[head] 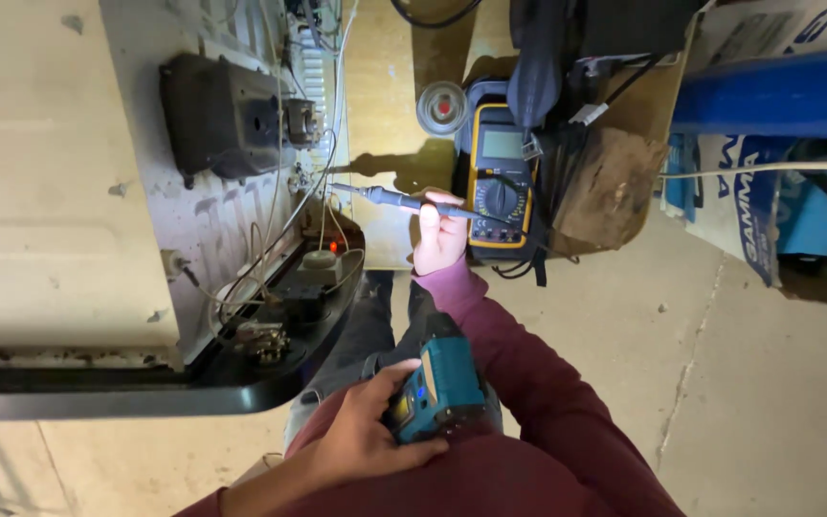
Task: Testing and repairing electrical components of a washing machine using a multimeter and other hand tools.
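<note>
My right hand [439, 235] grips the dark handle of a thin pen-shaped tool [385, 197], like a soldering iron. Its metal tip points left and reaches the white wires [310, 191] on the opened back of a light-coloured appliance [50, 191]. My left hand [366, 436] rests on my lap and holds a teal and black cordless power tool [440, 388]. A yellow multimeter [502, 177] with a dial and a grey screen stands just behind my right hand.
A black box [217, 115] and small parts are mounted on the appliance's panel, with a small red light [334, 246] glowing lower down. A round metal spool [442, 107], a wooden block [610, 187], blue and white packaging [768, 182] and a concrete floor [768, 383] lie to the right.
</note>
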